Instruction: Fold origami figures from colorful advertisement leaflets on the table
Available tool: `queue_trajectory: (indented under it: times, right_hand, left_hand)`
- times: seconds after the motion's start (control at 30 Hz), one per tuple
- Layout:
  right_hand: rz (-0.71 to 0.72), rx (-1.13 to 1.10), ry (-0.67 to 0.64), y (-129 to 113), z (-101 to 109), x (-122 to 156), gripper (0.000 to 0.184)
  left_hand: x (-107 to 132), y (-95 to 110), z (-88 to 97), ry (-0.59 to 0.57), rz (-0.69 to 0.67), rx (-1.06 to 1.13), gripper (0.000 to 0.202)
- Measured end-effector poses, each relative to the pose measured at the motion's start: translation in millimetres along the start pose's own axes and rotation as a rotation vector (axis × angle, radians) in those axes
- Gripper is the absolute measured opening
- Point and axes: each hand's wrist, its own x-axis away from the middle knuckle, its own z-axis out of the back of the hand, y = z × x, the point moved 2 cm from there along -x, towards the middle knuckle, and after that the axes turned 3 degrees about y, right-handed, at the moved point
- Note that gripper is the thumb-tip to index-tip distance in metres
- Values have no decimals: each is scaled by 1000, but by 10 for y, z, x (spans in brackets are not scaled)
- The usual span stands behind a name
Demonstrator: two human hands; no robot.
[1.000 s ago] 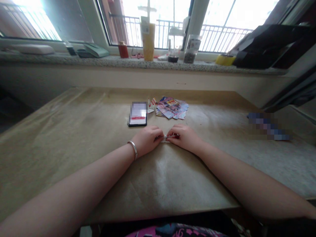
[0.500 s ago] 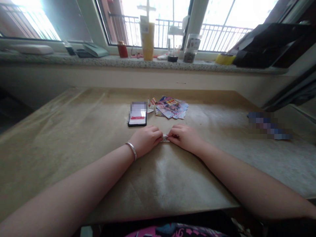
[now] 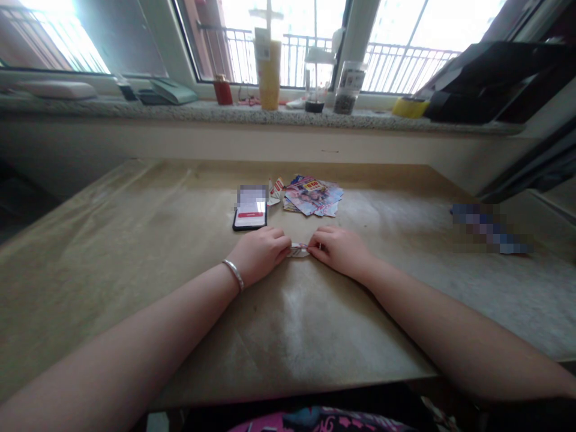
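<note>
While daylight pours in through the windows beyond it, the broad tan counter (image 3: 135, 228) fills most of the view. Past the counter's far edge runs a speckled windowsill (image 3: 180, 113), and there, in line with the counter's middle, stands a tall yellow container (image 3: 270, 78). Over on the counter's right side, a bluish thing (image 3: 488, 231), too blurred to name! Here come the hands: left hand (image 3: 260, 253) and right hand (image 3: 341, 249) at the counter's middle, apart, fingers curled inward. On the counter's far half sits a fanned pile of printed papers (image 3: 314, 197), then a phone (image 3: 250, 217), screen lit, then a folded paper piece (image 3: 275, 193). And smallest, right at the counter's middle, a white paper strip (image 3: 297, 250), pinched at one end by each hand.
</note>
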Motion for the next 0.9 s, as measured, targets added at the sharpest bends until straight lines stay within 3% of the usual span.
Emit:
queue_trajectory:
  times: [0.33,0.47,0.57,0.7,0.9]
  right_hand:
    - [3,40,-36,10,39,14,13]
    - [-42,-62,-4,51,15,18,12]
    - [-145,-242,32,140,-27,13,14]
    - [-176,-374,68,222,-67,5,20]
    - [-224,-456,139,191,-45,10,14]
  left_hand:
    - [22,-35,-16,6,1,67,15]
    - [17,-76,-42,59,49,152,14]
    - [18,-118,-61,91,153,323,11]
    - [31,-154,-102,92,350,709,14]
    - [30,-132,-148,53,323,900,14]
